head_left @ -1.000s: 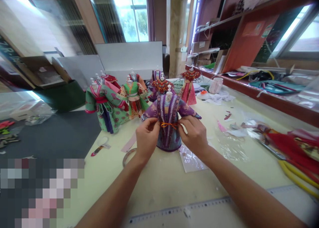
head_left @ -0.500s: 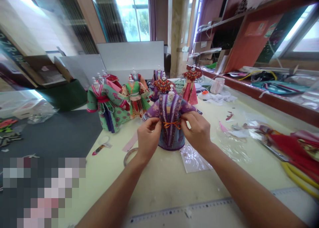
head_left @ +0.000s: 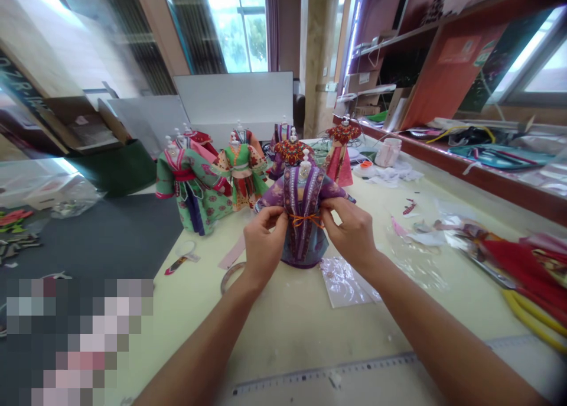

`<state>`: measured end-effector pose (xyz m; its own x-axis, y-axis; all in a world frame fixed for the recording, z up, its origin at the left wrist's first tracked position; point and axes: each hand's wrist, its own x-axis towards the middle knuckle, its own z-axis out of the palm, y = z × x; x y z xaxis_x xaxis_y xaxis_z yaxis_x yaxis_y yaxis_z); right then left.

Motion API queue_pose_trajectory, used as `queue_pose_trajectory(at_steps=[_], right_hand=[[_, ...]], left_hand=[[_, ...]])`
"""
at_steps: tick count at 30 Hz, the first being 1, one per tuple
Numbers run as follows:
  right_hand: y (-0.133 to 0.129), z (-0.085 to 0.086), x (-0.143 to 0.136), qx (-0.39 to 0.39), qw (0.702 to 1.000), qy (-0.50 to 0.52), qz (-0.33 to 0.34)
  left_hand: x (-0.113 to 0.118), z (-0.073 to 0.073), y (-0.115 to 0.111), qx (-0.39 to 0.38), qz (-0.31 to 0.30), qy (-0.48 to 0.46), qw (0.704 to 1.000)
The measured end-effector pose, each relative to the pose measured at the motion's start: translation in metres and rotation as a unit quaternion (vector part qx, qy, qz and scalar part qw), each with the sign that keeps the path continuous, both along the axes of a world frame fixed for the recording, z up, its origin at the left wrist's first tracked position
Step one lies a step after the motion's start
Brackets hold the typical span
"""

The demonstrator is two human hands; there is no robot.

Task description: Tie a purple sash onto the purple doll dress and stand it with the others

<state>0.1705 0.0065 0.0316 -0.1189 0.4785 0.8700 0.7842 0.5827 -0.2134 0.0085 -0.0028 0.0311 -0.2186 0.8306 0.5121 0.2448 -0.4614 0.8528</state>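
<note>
In front of me a small doll-size robe (head_left: 302, 187), purple and blue with patterned front bands, stands upright on a mini dress form with a white beaded top. An orange cord (head_left: 305, 220) is tied in a bow across its waist. My left hand (head_left: 264, 234) pinches at the left end of the cord, fingers closed. My right hand (head_left: 348, 226) is likewise closed in a pinch at the cord's right end. The fingertips hide the cord ends. Behind the robe stand several other small costumes, among them a green floral robe (head_left: 191, 187) and a green dress (head_left: 239, 169).
A tape roll (head_left: 230, 278) lies left of the robe, a clear plastic packet (head_left: 341, 282) right of it. A ruler (head_left: 328, 373) runs along the front. Plastic bags, red fabric (head_left: 527, 273) and a yellow-handled tool (head_left: 529, 317) lie at the right, below a shelf.
Both hands keep their pinch at the cord. The right hand has shifted very slightly, and the view has moved a little; the robe stands in the same place.
</note>
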Motion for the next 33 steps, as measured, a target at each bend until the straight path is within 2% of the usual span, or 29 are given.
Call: queue_pose_trajectory(at_steps=[6,10,14,19,21,27,33], right_hand=[[-0.001,0.005,0.0,-0.018,1.0,0.015,0.016],[-0.003,0.003,0.0,-0.039,0.997,0.045,0.041],[-0.006,-0.004,0.003,-0.091,0.99,0.081,0.07],[-0.013,-0.011,0.004,-0.13,0.984,0.101,0.07],[-0.016,-0.011,0.002,-0.111,0.987,0.095,0.064],[-0.02,-0.01,-0.002,0.009,0.998,0.028,0.05],[-0.019,-0.013,-0.001,0.042,0.998,-0.039,0.031]], left_hand=[[-0.002,-0.002,0.001,0.033,0.017,0.005,0.999],[-0.004,-0.006,0.0,0.003,-0.002,-0.003,1.0],[-0.005,-0.008,-0.002,-0.024,-0.03,-0.023,0.999],[-0.006,-0.006,-0.004,-0.045,-0.04,-0.031,0.998],[-0.007,-0.006,-0.004,-0.045,-0.042,-0.032,0.998],[-0.007,-0.004,-0.005,-0.016,-0.035,-0.005,0.999],[-0.005,-0.001,-0.004,-0.008,-0.026,0.009,1.0]])
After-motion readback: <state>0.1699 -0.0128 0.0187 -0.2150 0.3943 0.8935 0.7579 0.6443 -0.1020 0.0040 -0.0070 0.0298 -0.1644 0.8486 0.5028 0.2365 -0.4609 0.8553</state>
